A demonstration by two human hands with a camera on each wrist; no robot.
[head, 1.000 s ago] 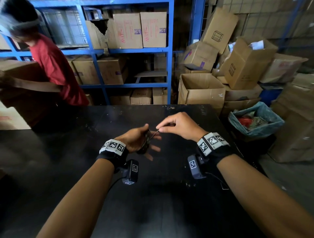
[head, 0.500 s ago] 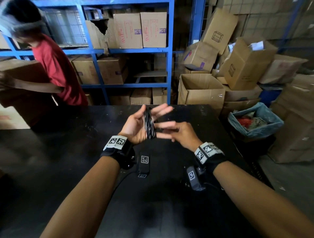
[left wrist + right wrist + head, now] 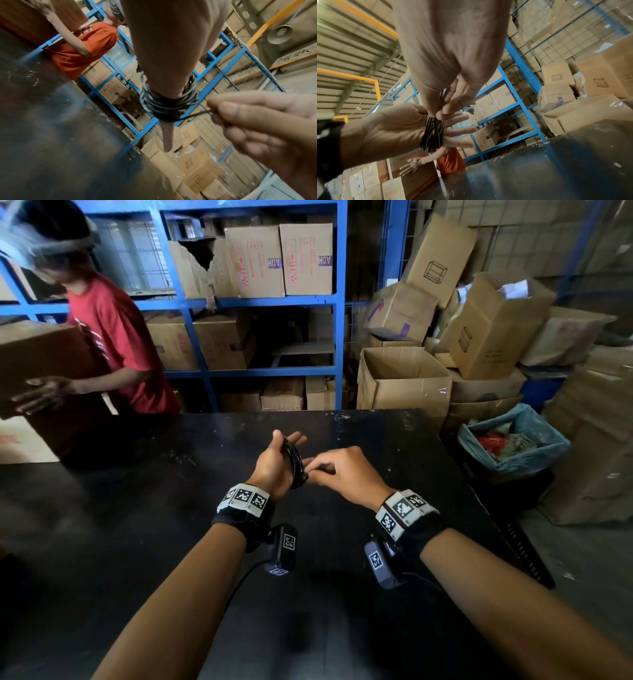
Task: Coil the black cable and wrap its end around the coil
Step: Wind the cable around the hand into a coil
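Left hand [image 3: 279,460] is held above the black table [image 3: 137,525], fingers straight and spread, with the black cable [image 3: 294,462] wound in many loops around the palm and fingers; the hand is relaxed, serving as a form for the coil rather than clutching it. In the left wrist view the coil [image 3: 169,104] sits as a tight bundle around the hand, and a single strand runs from its lower edge to the right. Right hand [image 3: 346,470] is just beside the left, its thumb and fingertips [image 3: 229,109] pinching that free cable end taut. In the right wrist view the pinch sits at the top edge of the coil [image 3: 432,135]. Beyond the table, a person in a red shirt [image 3: 116,337] carries a cardboard box [image 3: 37,364] near blue shelving [image 3: 337,302].
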